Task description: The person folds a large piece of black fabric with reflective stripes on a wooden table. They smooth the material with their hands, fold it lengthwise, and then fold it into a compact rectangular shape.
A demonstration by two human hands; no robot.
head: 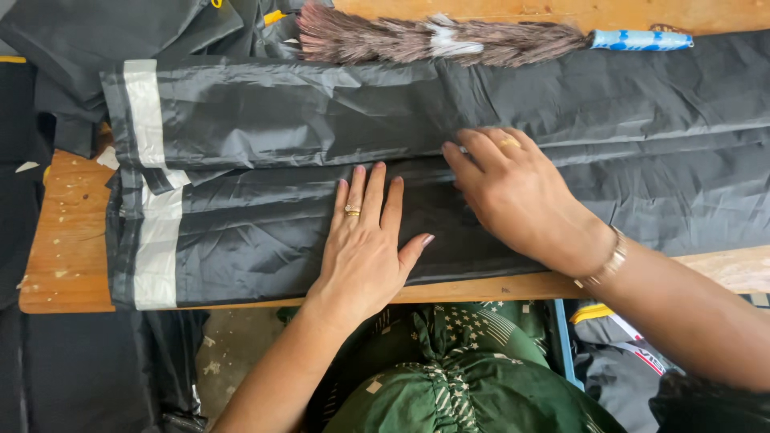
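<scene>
A pair of black waterproof trousers [265, 120] with grey reflective bands at the cuffs lies stretched across a wooden table [68, 248], legs side by side. My left hand [365, 240] rests flat, fingers apart, on the nearer leg. Just to its right, my right hand [509, 188] presses palm down on the seam between the two legs, with a ring and a wrist bracelet showing. Neither hand grips anything.
A feather duster [433, 40] with a blue handle lies along the far edge of the trousers. More black garments [104, 32] are heaped at the far left. Dark cloth hangs below the table at the left; green patterned fabric [449, 369] covers my lap.
</scene>
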